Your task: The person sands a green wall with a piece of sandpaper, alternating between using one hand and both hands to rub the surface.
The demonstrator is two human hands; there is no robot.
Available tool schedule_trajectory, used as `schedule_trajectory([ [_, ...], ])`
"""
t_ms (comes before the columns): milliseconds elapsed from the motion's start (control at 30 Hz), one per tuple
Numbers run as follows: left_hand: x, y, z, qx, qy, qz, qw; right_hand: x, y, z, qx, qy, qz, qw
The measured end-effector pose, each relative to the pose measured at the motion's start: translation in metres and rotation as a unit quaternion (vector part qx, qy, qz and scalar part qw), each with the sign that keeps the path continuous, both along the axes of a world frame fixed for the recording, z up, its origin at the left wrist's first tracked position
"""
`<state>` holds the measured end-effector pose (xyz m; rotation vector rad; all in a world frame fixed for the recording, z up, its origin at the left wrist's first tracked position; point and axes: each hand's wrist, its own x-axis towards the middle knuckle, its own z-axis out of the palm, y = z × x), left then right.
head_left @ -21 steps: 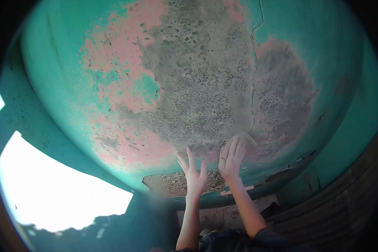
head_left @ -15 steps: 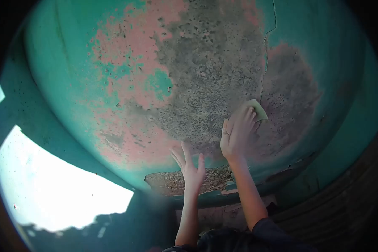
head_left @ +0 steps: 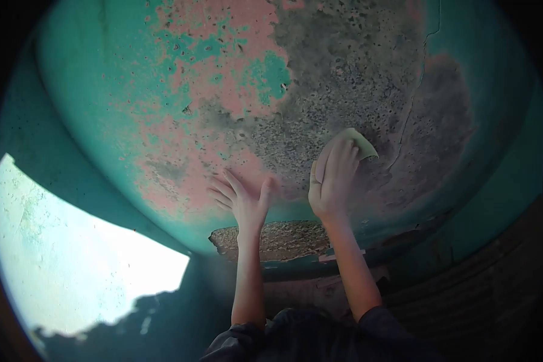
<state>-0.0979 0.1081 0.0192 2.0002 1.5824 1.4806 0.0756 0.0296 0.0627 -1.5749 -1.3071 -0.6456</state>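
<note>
The right hand [head_left: 332,181] lay flat against the wall [head_left: 102,108], fingers together and pressed over a small pale green pad [head_left: 359,143], perhaps sandpaper, whose far corner stuck out beyond the fingertips. The pad sat on the grey, pitted patch [head_left: 344,78] where the turquoise paint was gone, just left of a thin crack [head_left: 417,90] running up the wall. The left hand [head_left: 242,199] rested open on the wall to the left of the right one, fingers spread, holding nothing, on the pink patches of worn paint [head_left: 211,78]. Nearer than both hands, a chipped gap [head_left: 277,238] in the paint showed rough bare material. A bright sunlit opening [head_left: 72,253] lay at the near left, and a dark ribbed panel [head_left: 495,283] stood at the near right.
</note>
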Motion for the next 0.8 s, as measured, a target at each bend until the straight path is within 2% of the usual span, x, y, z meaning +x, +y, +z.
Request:
schedule_trajectory([
  [33,0.001,0.009,-0.008,0.014,0.029,0.019,0.999,-0.008,0.002,-0.017,-0.002,0.004,-0.004,1.0],
  [100,-0.002,0.015,-0.019,0.026,0.064,0.032,0.997,-0.028,0.001,-0.084,-0.112,-0.028,0.009,0.993],
  [133,-0.004,0.015,-0.019,0.009,0.09,0.031,0.995,-0.032,-0.001,-0.115,-0.111,-0.023,0.004,0.994],
  [200,-0.006,0.019,-0.022,-0.005,0.119,0.027,0.992,-0.027,-0.006,-0.163,-0.042,0.169,-0.022,0.984],
  [267,-0.009,0.024,-0.03,0.04,0.109,0.016,0.993,0.008,-0.007,-0.147,0.002,0.208,-0.052,0.977],
  [400,-0.01,0.025,-0.028,0.014,0.116,0.004,0.993,0.023,0.002,-0.073,0.097,0.297,-0.096,0.945],
  [433,-0.011,0.025,-0.03,0.025,0.111,0.002,0.993,0.011,0.006,-0.079,0.096,0.302,-0.101,0.943],
  [500,-0.012,0.024,-0.029,0.037,0.111,-0.008,0.993,-0.02,0.011,-0.094,0.076,0.21,-0.034,0.974],
  [533,-0.012,0.021,-0.025,0.011,0.112,-0.006,0.994,-0.037,0.012,-0.114,0.078,0.215,-0.043,0.973],
  [567,-0.012,0.02,-0.023,-0.014,0.114,-0.007,0.993,-0.057,0.011,-0.143,0.024,0.212,-0.019,0.977],
  [600,-0.011,0.02,-0.024,-0.011,0.122,-0.022,0.992,-0.064,0.011,-0.16,-0.028,0.21,0.003,0.977],
  [633,-0.012,0.021,-0.026,-0.004,0.118,-0.012,0.993,-0.058,0.009,-0.164,-0.022,0.218,-0.012,0.976],
  [700,-0.013,0.02,-0.025,-0.005,0.131,0.004,0.991,-0.045,0.0,-0.173,0.011,0.342,-0.031,0.939],
  [733,-0.014,0.021,-0.028,-0.001,0.137,-0.011,0.991,-0.031,-0.003,-0.169,0.018,0.347,-0.044,0.937],
  [800,-0.013,0.023,-0.029,0.011,0.122,0.007,0.992,0.003,-0.002,-0.157,0.14,0.452,-0.06,0.879],
])
